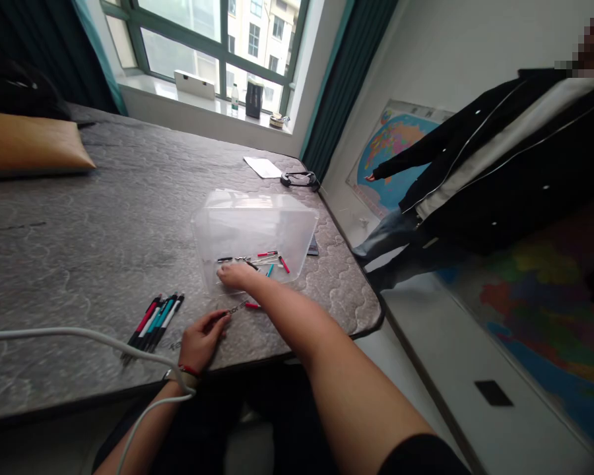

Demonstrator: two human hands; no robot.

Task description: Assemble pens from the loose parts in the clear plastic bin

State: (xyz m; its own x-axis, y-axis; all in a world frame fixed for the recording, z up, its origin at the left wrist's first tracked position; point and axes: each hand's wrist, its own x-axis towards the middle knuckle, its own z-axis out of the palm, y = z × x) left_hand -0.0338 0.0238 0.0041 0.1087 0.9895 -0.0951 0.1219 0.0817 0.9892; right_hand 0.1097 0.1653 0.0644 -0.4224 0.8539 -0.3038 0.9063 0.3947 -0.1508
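Note:
A clear plastic box (257,227) lies on its side on the mattress, its opening toward me. Inside it are several small pen parts, among them a red one (284,264) and a teal one (270,270). My right hand (234,275) reaches into the box at its left, fingers curled down; what they hold, if anything, is hidden. In front of the box my left hand (201,340) pinches small dark pieces (233,309) too small to name. A red piece (252,305) lies under my right forearm. Several assembled pens (153,323) lie side by side left of my left hand.
A white cable (79,332) crosses over my left wrist. Farther back are a white paper (263,167) and a black strap-like object (299,179). A tan cushion (32,144) lies at far left. A person in a black jacket (495,145) stands at right.

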